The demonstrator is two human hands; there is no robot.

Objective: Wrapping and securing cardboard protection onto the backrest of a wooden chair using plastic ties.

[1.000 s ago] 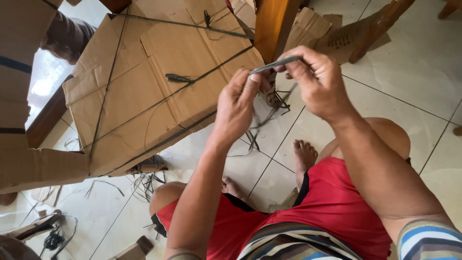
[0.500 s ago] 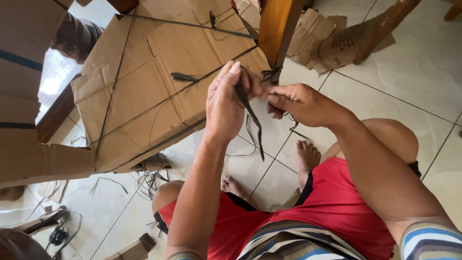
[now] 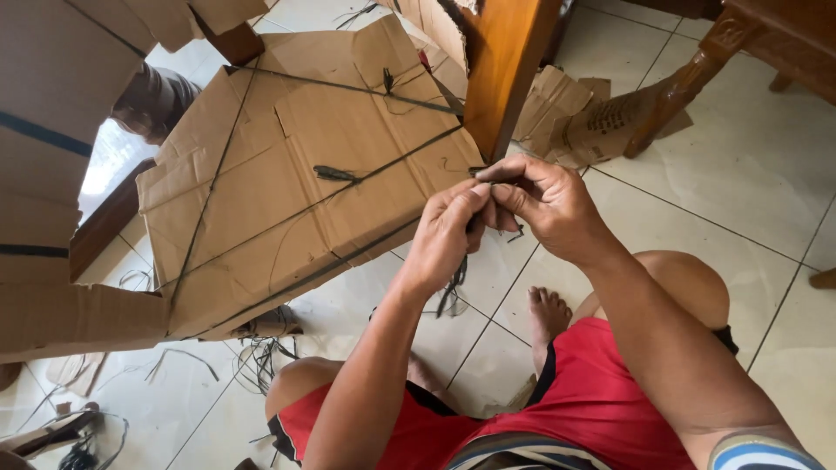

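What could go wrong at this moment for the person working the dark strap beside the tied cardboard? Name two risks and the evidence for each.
1. The thin dark strap is pinched between the left hand and right hand; pulled hard, it might cut or chafe the fingers.
2. Loose strap offcuts lie on the tiled floor near the bare foot; they could probably snag or trip.

Red shorts; brown cardboard

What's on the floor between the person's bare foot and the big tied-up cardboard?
In the head view, mostly bare pale floor tiles lie between the foot and the cardboard bundle. The dark strap dangling from the left hand hangs over that stretch.
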